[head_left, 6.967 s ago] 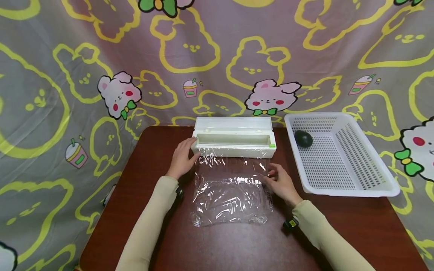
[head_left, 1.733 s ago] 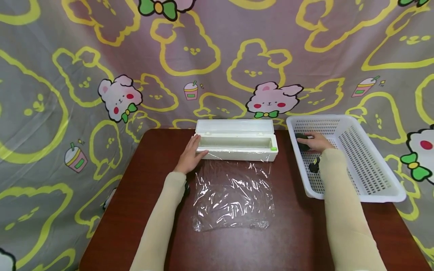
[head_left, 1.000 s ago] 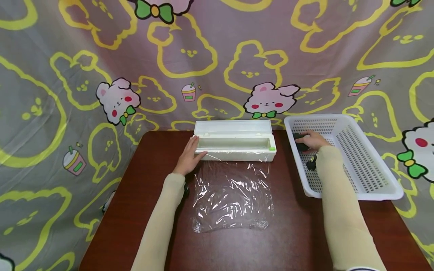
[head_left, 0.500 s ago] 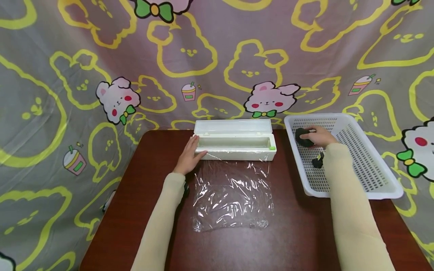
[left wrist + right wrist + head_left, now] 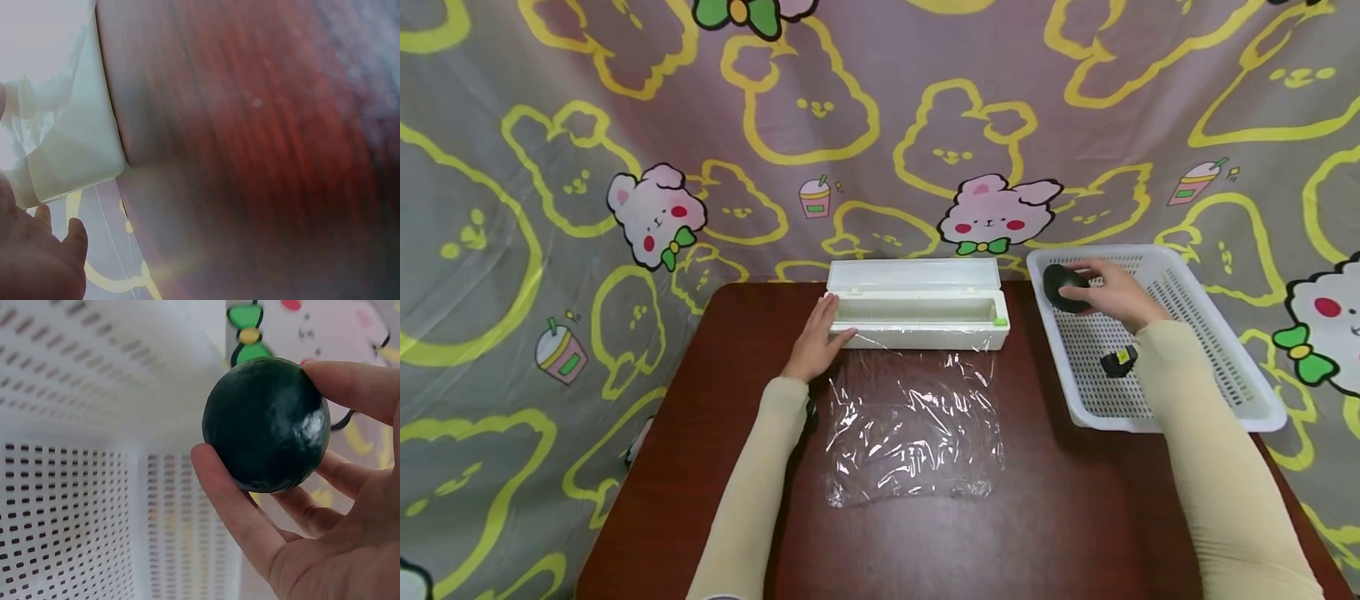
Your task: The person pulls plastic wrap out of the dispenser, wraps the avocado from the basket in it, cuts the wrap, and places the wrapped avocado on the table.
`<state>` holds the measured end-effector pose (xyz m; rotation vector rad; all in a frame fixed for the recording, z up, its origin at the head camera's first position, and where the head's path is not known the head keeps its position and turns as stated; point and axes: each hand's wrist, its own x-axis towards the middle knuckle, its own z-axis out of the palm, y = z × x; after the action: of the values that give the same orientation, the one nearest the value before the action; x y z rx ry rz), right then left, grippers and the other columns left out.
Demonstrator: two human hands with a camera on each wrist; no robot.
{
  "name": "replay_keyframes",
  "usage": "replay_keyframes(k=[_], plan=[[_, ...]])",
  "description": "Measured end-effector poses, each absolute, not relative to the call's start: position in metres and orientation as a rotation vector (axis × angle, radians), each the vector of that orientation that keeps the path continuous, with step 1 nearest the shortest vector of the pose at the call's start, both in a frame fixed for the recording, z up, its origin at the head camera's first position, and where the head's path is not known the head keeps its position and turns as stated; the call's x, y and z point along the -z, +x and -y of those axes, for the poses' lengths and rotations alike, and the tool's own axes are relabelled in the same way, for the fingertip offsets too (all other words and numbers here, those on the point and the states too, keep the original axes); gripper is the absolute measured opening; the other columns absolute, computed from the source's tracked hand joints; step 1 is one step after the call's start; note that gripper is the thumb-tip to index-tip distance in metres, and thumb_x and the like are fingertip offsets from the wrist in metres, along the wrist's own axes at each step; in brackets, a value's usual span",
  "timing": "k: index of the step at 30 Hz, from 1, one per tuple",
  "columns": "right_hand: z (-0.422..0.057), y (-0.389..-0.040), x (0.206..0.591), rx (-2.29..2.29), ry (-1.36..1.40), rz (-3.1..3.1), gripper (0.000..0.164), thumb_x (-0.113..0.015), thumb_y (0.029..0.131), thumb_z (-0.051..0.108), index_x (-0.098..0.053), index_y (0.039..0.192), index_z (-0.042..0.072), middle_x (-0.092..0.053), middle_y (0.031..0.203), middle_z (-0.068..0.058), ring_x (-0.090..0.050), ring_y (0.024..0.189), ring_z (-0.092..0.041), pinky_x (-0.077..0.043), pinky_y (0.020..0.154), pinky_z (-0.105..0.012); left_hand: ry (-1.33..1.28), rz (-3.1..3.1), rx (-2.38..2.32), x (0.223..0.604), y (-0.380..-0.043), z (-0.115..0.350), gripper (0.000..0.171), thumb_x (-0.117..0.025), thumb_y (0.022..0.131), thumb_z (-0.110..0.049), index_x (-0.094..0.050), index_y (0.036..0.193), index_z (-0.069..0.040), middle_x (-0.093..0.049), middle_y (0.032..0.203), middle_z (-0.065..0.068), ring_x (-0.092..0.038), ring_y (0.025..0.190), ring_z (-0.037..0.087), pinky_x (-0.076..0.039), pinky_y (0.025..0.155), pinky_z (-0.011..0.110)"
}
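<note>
My right hand (image 5: 1116, 296) grips a dark green, glossy avocado (image 5: 1062, 287) between thumb and fingers, over the left side of the white basket (image 5: 1261, 417). In the right wrist view the avocado (image 5: 265, 425) looks round and is raised beside the basket's perforated wall (image 5: 69, 506). My left hand (image 5: 811, 346) rests with straight fingers against the left end of a white cling film box (image 5: 925, 338), the thumb at its front. From the box a sheet of clear cling film (image 5: 917, 442) lies spread toward me. In the left wrist view, fingers (image 5: 76, 240) show just beyond the box's end (image 5: 81, 137).
The box's lid (image 5: 913, 273) stands up at the back, and a green slider (image 5: 1001, 322) sits at its right end. Dark brown tabletop (image 5: 880, 550) surrounds the film. A patterned curtain (image 5: 880, 125) hangs close behind the table.
My right hand left the film's right edge, reached into the basket, took hold of the avocado and has lifted it. My left hand stays at the box's end; the film lies flatter.
</note>
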<state>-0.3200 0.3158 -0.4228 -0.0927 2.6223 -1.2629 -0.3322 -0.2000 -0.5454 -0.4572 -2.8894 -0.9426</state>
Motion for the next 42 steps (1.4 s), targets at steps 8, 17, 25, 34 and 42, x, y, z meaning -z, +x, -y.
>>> replay_keyframes(k=[8,17,25,34,42], plan=[[-0.298,-0.295,0.412,1.299,-0.179,-2.654,0.068,-0.068,0.101,0.035,-0.039,0.158,0.009,-0.040,0.155,-0.023,-0.064,0.115,-0.038,-0.059,0.081,-0.026,-0.431,2.909,0.918,0.544,-0.332,0.202,0.084,-0.058,0.104,-0.048,-0.016,0.167,-0.011,-0.011,0.175,0.005,-0.005,0.162,0.030,-0.018,0.129,0.051],[-0.284,-0.277,0.411,1.326,-0.214,-2.648,0.068,-0.069,0.101,0.033,-0.039,0.157,0.011,-0.042,0.156,-0.020,-0.053,0.123,-0.039,-0.056,0.084,-0.033,-0.431,2.900,0.940,0.545,-0.330,0.200,0.082,-0.057,0.105,-0.047,-0.017,0.167,-0.010,-0.013,0.175,0.006,-0.006,0.162,0.030,-0.018,0.130,0.051],[-0.273,-0.258,0.414,1.341,-0.289,-2.665,0.065,-0.071,0.099,0.032,-0.044,0.155,0.012,-0.048,0.152,-0.018,-0.053,0.125,-0.040,-0.052,0.085,-0.034,-0.439,2.876,0.970,0.549,-0.328,0.196,0.083,-0.059,0.104,-0.045,-0.018,0.166,-0.009,-0.013,0.175,0.007,-0.005,0.162,0.030,-0.018,0.129,0.051],[-0.253,-0.249,0.423,1.332,-0.342,-2.655,0.063,-0.073,0.098,0.033,-0.047,0.152,0.014,-0.049,0.152,-0.017,-0.051,0.128,-0.042,-0.049,0.093,-0.050,-0.435,2.880,0.960,0.548,-0.329,0.197,0.084,-0.060,0.104,-0.046,-0.017,0.167,-0.009,-0.013,0.175,0.006,-0.004,0.162,0.027,-0.018,0.129,0.051],[-0.231,-0.246,0.428,1.301,-0.444,-2.667,0.060,-0.076,0.096,0.030,-0.051,0.149,0.014,-0.059,0.138,-0.017,-0.060,0.121,-0.037,-0.050,0.093,-0.046,-0.447,2.873,0.938,0.546,-0.331,0.197,0.084,-0.059,0.104,-0.045,-0.017,0.167,-0.009,-0.012,0.175,0.007,-0.006,0.162,0.032,-0.020,0.129,0.053]])
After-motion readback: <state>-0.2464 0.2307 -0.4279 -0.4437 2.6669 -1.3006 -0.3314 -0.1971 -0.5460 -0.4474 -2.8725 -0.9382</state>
